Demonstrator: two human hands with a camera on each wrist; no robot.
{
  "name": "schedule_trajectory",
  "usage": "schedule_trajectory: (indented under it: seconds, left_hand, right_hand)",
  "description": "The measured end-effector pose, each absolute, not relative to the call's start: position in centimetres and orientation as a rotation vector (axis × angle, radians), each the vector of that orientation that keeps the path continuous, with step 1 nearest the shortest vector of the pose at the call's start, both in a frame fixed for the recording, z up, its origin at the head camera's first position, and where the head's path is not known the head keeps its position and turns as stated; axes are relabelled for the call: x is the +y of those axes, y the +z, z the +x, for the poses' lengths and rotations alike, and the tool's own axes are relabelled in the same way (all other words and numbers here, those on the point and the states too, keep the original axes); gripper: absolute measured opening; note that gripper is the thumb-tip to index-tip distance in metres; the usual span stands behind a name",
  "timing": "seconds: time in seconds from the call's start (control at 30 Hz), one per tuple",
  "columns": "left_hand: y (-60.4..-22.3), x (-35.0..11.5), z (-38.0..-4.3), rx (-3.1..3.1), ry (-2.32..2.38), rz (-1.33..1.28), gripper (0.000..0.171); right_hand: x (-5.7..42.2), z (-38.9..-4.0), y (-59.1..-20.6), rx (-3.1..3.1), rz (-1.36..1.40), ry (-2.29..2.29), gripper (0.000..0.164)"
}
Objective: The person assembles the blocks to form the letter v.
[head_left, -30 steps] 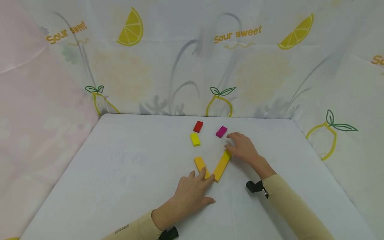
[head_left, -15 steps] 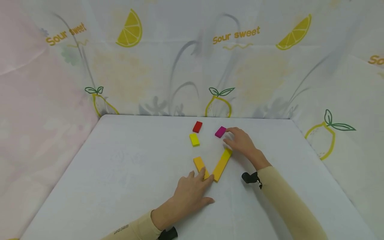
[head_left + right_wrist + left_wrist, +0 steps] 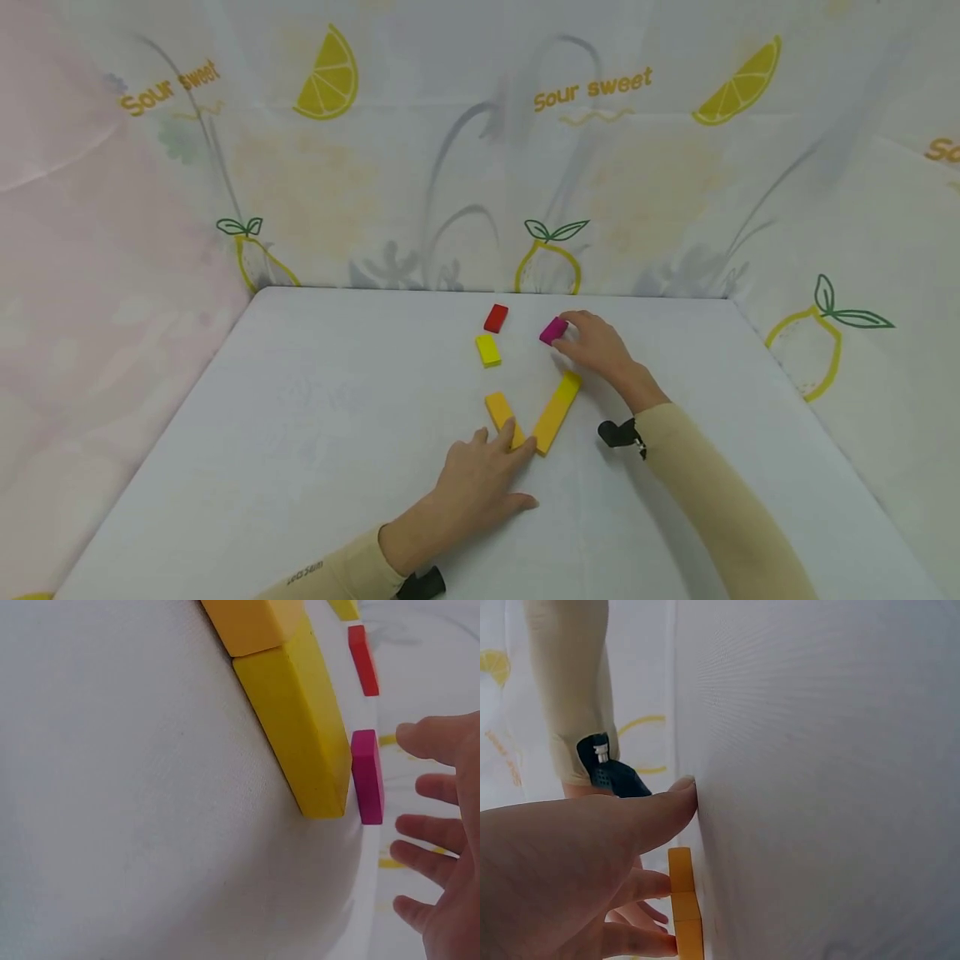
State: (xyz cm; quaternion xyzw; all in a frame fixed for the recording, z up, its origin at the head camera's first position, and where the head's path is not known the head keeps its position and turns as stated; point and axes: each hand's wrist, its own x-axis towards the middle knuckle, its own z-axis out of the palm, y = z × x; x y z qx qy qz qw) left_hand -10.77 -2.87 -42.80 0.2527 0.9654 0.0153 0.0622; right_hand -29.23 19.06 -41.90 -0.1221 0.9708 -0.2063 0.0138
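My left hand (image 3: 480, 487) rests with its fingers spread, the fingertips touching the near ends of the short orange strip (image 3: 501, 410) and the longer strip's orange block (image 3: 551, 425). These two strips form a V. A yellow block (image 3: 572, 382) makes up the longer strip's far end. My right hand (image 3: 600, 346) reaches to the magenta block (image 3: 552, 331), with thumb and forefinger on either side of it. In the right wrist view the fingers (image 3: 431, 829) look spread and apart from the magenta block (image 3: 367, 778).
A bright yellow block (image 3: 487, 351) and a red block (image 3: 496, 318) lie left of the magenta one. The white table (image 3: 315, 433) ends at a fabric backdrop (image 3: 420, 167) with lemon prints. A black wrist camera (image 3: 618, 433) sits under the right sleeve.
My right hand has moved from the far end of the longer strip, away and leftward, to the magenta block. The left hand has stayed in place.
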Motion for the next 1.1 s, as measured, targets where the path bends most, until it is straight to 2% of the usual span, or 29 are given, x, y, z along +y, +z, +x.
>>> schedule_trajectory:
  seconds: [0.47,0.87,1.1]
  left_hand:
    - [-43.0,-2.7,-10.6,2.921,0.033,0.752,0.074]
    - [-43.0,-2.8,-10.7,2.922,0.02,0.75,0.073]
    - [-43.3,-2.9,-10.8,2.913,0.035,0.749,0.073]
  right_hand:
    - [18.9,-29.6,-42.3,2.954,-0.368,-0.644,0.056]
    - [18.7,-30.1,-43.4,3.028,-0.42,-0.569,0.043]
    - [18.1,-30.5,-43.5,3.033,-0.413,-0.606,0.029]
